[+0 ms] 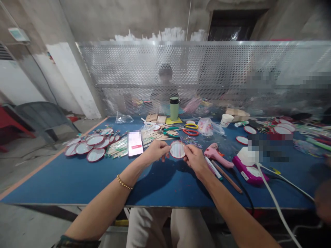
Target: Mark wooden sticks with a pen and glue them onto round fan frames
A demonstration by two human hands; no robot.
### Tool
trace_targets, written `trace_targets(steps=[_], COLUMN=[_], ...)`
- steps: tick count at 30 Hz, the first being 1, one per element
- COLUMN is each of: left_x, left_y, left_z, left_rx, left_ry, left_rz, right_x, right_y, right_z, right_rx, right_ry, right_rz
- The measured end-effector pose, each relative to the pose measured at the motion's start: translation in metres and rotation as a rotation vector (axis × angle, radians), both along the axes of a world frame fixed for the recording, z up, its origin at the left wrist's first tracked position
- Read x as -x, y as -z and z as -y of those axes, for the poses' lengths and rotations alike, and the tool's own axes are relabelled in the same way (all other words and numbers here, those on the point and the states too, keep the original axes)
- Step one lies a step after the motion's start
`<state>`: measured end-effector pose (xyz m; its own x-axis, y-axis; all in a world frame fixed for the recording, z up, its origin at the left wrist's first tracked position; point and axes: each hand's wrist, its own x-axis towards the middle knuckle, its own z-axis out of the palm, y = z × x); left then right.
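Left hand (158, 151) and right hand (196, 158), grips pinching opposite edges of red-rimmed round disc (177, 150), held above blue surface (103, 182). Phone (135, 144) left of disc; pink glue gun (217, 155) right, beside markers (214, 168).

- Right hand (198, 161): some fingertips hidden by disc (177, 150)
- Phone (135, 148), eight o'clock: screen partly pixelated
- Red chair (5, 120), nine o'clock: cut off
- Person (164, 90), twelve o'clock: blurred behind mesh (116, 65)

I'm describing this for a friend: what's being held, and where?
A red-rimmed disc, its edges held by the left and right hands.
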<state>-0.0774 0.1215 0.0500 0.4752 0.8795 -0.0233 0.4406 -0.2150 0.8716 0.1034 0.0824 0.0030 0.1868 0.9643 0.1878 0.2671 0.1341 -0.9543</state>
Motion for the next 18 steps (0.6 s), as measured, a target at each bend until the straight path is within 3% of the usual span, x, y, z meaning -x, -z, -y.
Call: trace_targets(steps=[9, 18], left_x=[-0.002, 0.005], left_y=[0.008, 0.024], left_z=[-0.002, -0.025], left_rx=[-0.08, -0.173], left_ry=[-0.077, -0.203], left_rz=[-0.154, -0.4], right_x=[0.001, -0.006], right_y=[0.009, -0.003], right_z=[-0.009, 0.001], right_rx=[0.0, -0.143], right_ry=[0.036, 0.154], right_rz=[0.186, 0.384])
